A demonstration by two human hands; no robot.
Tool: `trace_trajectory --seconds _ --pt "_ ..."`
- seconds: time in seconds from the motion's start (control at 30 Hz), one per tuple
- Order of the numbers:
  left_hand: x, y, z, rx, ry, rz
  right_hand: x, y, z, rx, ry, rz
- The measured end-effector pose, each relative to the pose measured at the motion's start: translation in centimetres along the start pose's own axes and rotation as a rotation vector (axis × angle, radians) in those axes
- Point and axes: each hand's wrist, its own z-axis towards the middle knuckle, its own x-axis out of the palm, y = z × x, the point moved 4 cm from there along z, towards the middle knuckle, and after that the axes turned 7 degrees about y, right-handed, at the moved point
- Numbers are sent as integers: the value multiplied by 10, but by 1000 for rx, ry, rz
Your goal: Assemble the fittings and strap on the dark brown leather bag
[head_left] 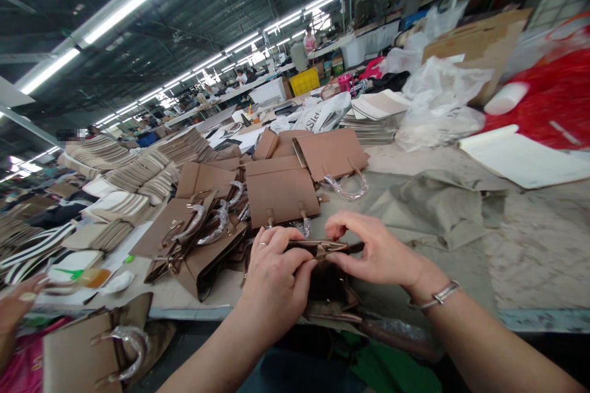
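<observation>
at the near edge of the worktop [530,258], a brown bag [328,288] sits open between a person's left hand [279,276] and right hand [380,252], its mouth stretching side to side, both hands pinching the rim [321,250], neither clearly nearer.

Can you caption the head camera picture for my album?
Left hand and right hand hold an open bag beside more brown bags on a crowded table.
</observation>
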Motion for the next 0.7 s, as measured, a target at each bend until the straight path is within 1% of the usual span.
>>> trace_trajectory --seconds 0.1,0.23,0.4,0.5,0.6,0.7 --pt "1 2 0 3 -2 -21 1 -2 -1 -16 50 -10" --pt "1 1 -2 30 -11 -42 1 5 1 -79 60 -13" --pt "-1 -4 -7 38 -3 14 5 15 5 -96 138 -186" --pt "-1 -7 -10 49 11 47 8 17 5 -120 177 -242" --pt "0 -7 -12 41 10 54 9 16 5 -131 174 -222" --pt "2 -4 -11 25 9 42 10 15 5 -122 145 -140"
